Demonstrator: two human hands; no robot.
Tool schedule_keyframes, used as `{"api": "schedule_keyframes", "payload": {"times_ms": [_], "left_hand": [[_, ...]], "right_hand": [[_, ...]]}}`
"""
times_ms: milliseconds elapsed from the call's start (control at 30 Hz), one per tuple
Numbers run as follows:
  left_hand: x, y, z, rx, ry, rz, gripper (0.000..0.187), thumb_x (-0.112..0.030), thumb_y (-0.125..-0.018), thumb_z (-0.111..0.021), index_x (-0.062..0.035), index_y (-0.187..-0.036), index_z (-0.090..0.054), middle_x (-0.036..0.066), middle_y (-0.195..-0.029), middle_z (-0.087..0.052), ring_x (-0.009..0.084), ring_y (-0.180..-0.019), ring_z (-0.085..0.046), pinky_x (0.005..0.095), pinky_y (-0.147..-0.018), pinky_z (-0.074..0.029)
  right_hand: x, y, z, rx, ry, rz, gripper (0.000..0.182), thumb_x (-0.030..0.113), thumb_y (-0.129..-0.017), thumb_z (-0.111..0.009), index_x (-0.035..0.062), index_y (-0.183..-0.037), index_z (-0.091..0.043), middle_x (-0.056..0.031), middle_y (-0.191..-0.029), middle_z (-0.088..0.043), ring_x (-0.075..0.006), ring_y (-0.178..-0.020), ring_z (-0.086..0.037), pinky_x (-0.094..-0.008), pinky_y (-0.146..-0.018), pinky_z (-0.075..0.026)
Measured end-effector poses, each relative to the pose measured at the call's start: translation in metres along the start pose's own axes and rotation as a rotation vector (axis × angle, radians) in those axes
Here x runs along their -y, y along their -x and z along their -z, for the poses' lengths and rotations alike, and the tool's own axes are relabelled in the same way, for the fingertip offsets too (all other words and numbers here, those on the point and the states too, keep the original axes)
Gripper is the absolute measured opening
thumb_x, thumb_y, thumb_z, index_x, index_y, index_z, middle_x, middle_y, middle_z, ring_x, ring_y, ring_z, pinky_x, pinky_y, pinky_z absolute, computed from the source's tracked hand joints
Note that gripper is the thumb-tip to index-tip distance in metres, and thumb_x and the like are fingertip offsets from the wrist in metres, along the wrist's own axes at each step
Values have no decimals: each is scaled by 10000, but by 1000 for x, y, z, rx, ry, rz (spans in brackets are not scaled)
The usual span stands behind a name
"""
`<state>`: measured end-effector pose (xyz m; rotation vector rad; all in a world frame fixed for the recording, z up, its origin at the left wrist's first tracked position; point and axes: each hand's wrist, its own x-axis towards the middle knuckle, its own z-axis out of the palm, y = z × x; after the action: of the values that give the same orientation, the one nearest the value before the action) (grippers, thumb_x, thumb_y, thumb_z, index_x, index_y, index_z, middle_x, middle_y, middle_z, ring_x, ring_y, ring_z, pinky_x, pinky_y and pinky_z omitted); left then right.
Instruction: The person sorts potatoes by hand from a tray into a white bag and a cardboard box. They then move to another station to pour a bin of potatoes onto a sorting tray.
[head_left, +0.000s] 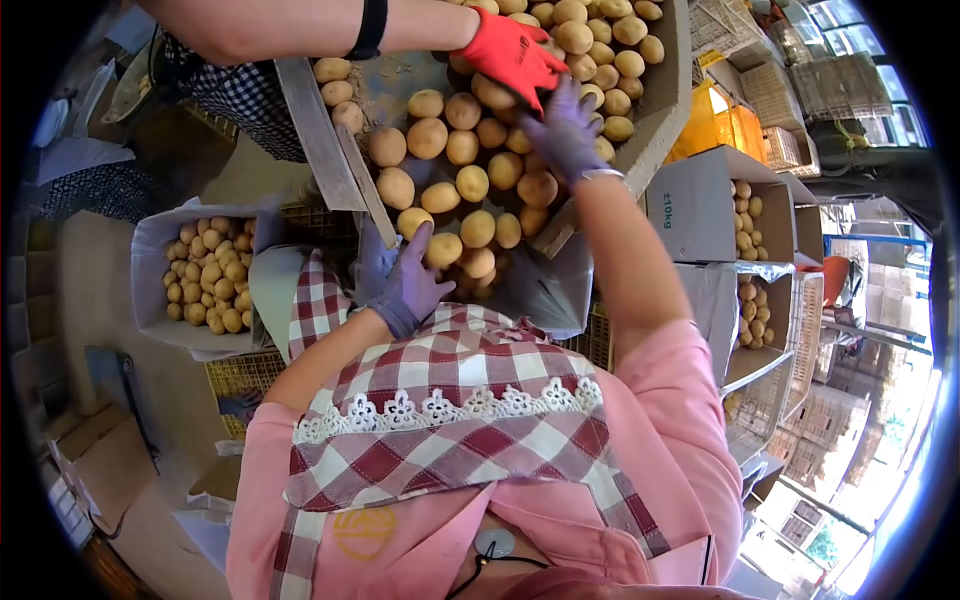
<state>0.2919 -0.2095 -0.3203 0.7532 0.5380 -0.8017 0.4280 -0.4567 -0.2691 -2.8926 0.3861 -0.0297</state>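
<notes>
Left hand (410, 285): spread, beside the chute (650, 140) mouth; rolling potatoes (473, 183) could knock its fingers.
Right hand (565, 135): fingers apart over the potatoes; cannot tell if it grips 1.
Potatoes: on the chute and below its mouth, by the box (570, 288); a hard sweep could bruise some.
Red glove (512, 55): a co-worker's, close against the right hand; 2 reaches at 1 spot could clash.

Blue-grey table (402, 78), raised sides (655, 140), loose potatoes (462, 147) spread across it, packed closer toward the far right
</notes>
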Motion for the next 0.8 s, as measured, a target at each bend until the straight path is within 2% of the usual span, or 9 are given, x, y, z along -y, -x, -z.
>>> {"api": "schedule_keyframes", "payload": {"times_ms": [100, 167, 233, 333, 467, 567, 600, 700, 800], "left_hand": [[-2, 5, -10, -91, 157, 33, 688, -538, -920, -489, -191, -1458, -235, 106, -1489, -293, 353, -1387, -260, 667, -1074, -182], [3, 7, -7, -83, 183, -24, 662, -553, -928, -458, -205, -1450, -246, 94, -1487, -318, 324, -1375, -296, 677, -1076, -163], [33, -45, 58, 312, 34, -91, 671, -536, -923, -454, -183, -1448, -231, 84, -1428, -413, 242, -1341, -356, 569, -1128, -155], [27, -42, 53, 425, 497, 24, 834, -410, -866, -666, -55, -1450, -190, 109, -1383, -454, 232, -1271, -445, 438, -1155, -215], [31, -23, 31, -109, -895, -704, 1166, -152, -623, -894, 78, -1442, -96, 208, -1424, -356, 273, -1299, -415, 357, -1062, -403], [12, -8, 23, -114, -1020, -503, 988, -90, -690, -840, 40, -1435, -205, 174, -1411, -373, 253, -1291, -426, 351, -1059, -408], [18, -11, 25, -29, -260, -348, 748, -11, -759, -755, 6, -1382, -342, 151, -1358, -437, 234, -1244, -473, 338, -1018, -447], [7, -21, 51, -67, -90, -129, 538, 52, -798, -675, -13, -1287, -462, 124, -1275, -517, 221, -1166, -534, 318, -976, -478], [14, -16, 57, -20, -886, -341, 264, 40, -786, -688, 13, -1016, -561, 76, -1025, -621, 155, -938, -596, 269, -823, -502]], "right_hand": [[66, 14, -63, -301, 38, 36, 905, 536, -847, -544, 51, -1502, -151, -280, -1530, -160, -452, -1416, -157, -678, -1070, -152], [78, 62, -69, -339, 68, 482, 643, 443, -882, -516, 133, -1428, -376, -210, -1463, -352, -430, -1346, -306, -712, -1013, -216], [73, 112, -68, -233, 7, 614, 612, 419, -872, -547, 217, -1426, -383, -151, -1451, -380, -398, -1328, -342, -697, -1017, -230], [41, 157, -63, -61, -46, 604, 664, 456, -843, -581, 234, -1435, -379, -213, -1497, -275, -449, -1361, -270, -673, -1054, -193], [40, 143, -64, -201, -221, 415, 706, 416, -851, -587, 128, -1447, -342, -256, -1494, -259, -496, -1356, -245, -592, -1105, -172], [42, 142, -71, -164, -180, 424, 678, 407, -870, -565, 146, -1453, -339, -291, -1476, -267, -512, -1350, -243, -597, -1105, -160], [36, 152, -74, -153, -176, 458, 679, 410, -871, -561, 148, -1456, -337, -294, -1476, -263, -510, -1352, -242, -596, -1107, -156], [24, 170, -76, -98, -155, 461, 674, 420, -881, -539, 146, -1462, -334, -315, -1491, -214, -503, -1369, -207, -598, -1110, -128], [49, 154, -75, -169, -295, 285, 665, 421, -875, -547, 162, -1454, -349, -322, -1493, -204, -511, -1365, -203, -599, -1109, -132]]}}
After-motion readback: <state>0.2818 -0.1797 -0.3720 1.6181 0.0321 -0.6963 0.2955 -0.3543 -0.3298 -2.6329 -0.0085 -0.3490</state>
